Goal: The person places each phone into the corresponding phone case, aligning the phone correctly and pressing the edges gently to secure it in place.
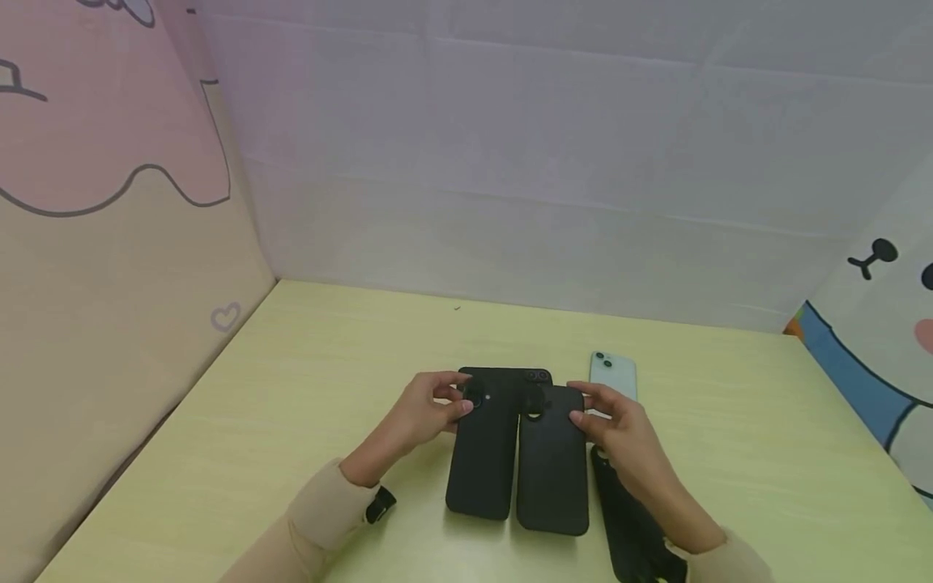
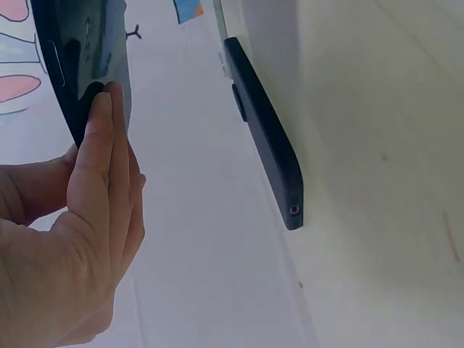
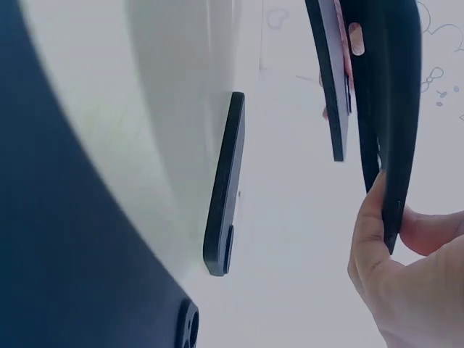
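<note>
My left hand [image 1: 419, 409] pinches a black phone [image 1: 481, 461] by its upper left side, its round camera area and small flash dot facing me. My right hand [image 1: 619, 433] pinches a thin black phone case [image 1: 554, 465] at its upper right edge. The table shows through part of the case's camera cutout, and the right wrist view shows a side slot in this case [image 3: 399, 94]. Phone and case hang side by side above the table, tops level. Behind them another black phone [image 1: 539, 376] lies on the table, mostly hidden in the head view.
A pale mint phone [image 1: 614, 372] lies beyond my right hand. Under my right forearm lies a black phone or case [image 1: 627, 518], partly covered. The pale yellow table [image 1: 328, 348] meets a plain cloth wall [image 1: 510, 162] at the back, with printed cloth at both sides.
</note>
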Motion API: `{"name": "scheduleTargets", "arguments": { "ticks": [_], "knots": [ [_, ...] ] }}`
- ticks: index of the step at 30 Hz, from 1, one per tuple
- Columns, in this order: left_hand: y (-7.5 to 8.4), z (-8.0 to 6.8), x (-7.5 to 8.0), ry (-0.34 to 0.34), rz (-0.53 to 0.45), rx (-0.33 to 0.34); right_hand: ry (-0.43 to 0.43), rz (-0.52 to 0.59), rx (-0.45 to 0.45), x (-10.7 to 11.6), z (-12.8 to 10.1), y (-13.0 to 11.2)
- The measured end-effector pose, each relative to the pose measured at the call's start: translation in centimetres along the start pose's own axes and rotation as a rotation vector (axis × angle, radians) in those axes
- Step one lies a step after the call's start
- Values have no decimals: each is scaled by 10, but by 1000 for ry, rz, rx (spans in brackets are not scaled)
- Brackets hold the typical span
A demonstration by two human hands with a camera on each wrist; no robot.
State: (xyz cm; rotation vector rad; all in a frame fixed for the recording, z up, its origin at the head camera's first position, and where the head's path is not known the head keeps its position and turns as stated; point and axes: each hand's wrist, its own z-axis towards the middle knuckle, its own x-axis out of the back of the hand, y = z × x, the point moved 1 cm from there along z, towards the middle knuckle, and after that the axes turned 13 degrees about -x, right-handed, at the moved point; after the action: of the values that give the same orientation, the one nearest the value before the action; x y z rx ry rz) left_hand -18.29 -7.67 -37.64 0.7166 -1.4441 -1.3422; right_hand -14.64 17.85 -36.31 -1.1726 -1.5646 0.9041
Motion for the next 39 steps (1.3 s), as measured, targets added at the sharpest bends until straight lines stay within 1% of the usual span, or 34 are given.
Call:
{"name": "scheduleTargets", "arguments": {
  "ticks": [7,15,23,28,32,39],
  "knots": [
    [7,3,-4,-4,-48,-23,-38,68,53,-2,1,-1],
    [13,6,-8,-5,-73,-40,-58,128,52,-3,3,-2],
    [18,9,-11,-1,-72,-62,-18,128,26,-5,7,-1],
    [17,11,-13,-1,-73,-70,-2,135,12,-7,8,-1],
    [16,12,-14,-1,-79,-71,-16,158,19,-9,9,0],
    [17,12,-17,-8,-90,-58,-70,196,39,-10,11,0]
  ]
}}
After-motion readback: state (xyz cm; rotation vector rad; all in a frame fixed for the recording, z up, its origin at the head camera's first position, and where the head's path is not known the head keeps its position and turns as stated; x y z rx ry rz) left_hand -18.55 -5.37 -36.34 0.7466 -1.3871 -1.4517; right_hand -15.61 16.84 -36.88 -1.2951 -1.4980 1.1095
